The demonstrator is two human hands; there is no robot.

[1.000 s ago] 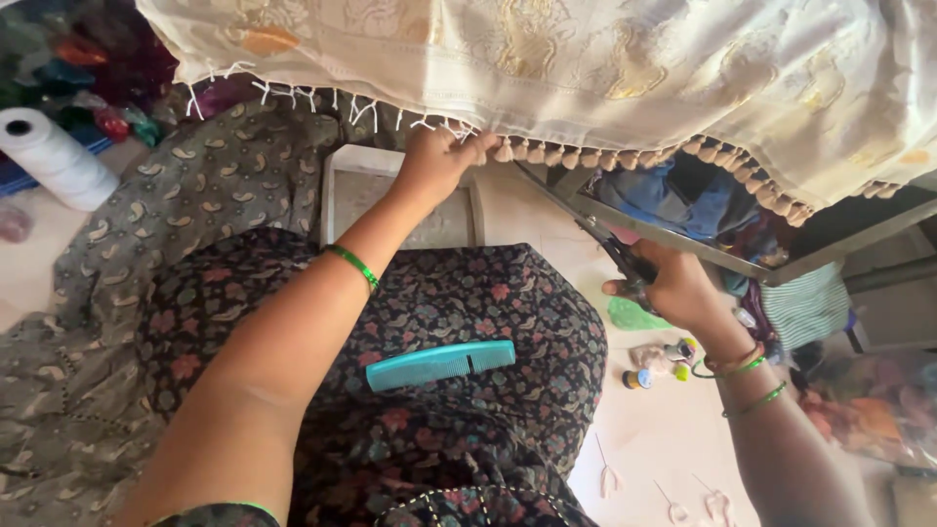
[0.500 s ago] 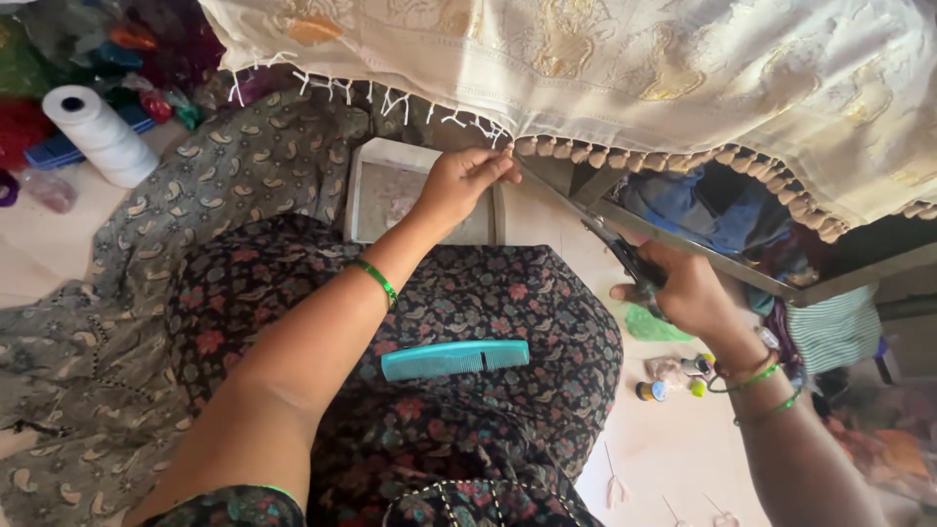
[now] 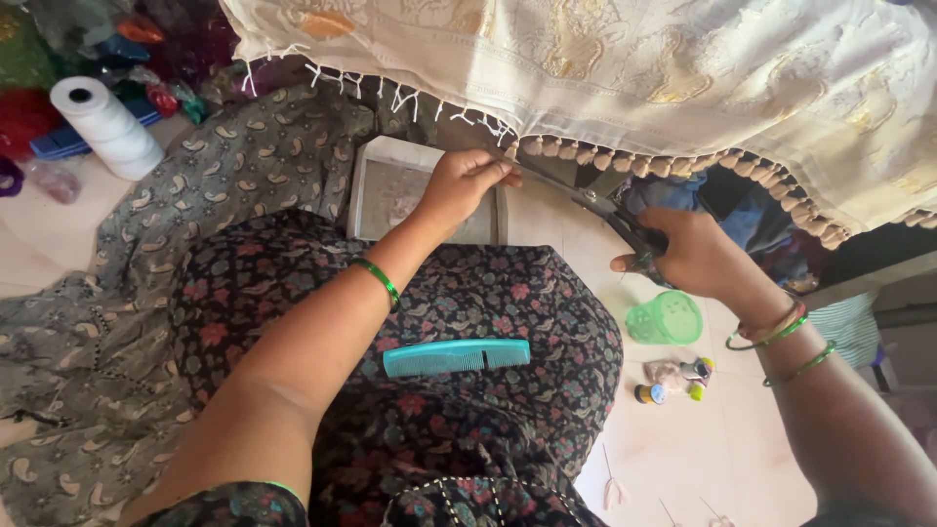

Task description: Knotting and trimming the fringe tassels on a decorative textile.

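A cream embroidered cloth (image 3: 625, 68) with a tasselled fringe hangs across the top of the view. My left hand (image 3: 464, 181) pinches the fringe threads at the cloth's lower edge. My right hand (image 3: 688, 252) grips dark scissors (image 3: 595, 207), whose long blades reach left toward the threads at my left fingers. A teal comb (image 3: 456, 357) lies on my lap, on the dark floral fabric (image 3: 488, 312).
A grey-rimmed tray (image 3: 366, 185) sits under my left hand. A white thread cone (image 3: 105, 127) stands at the left by coloured cloth heaps. A small green basket (image 3: 666, 318) and small thread spools (image 3: 673, 381) lie on the floor at right. Grey patterned fabric (image 3: 88, 351) spreads left.
The view has shifted so the cloth edge and both hands sit further right. My left hand stays on the fringe and the scissors' blades have closed in on it.
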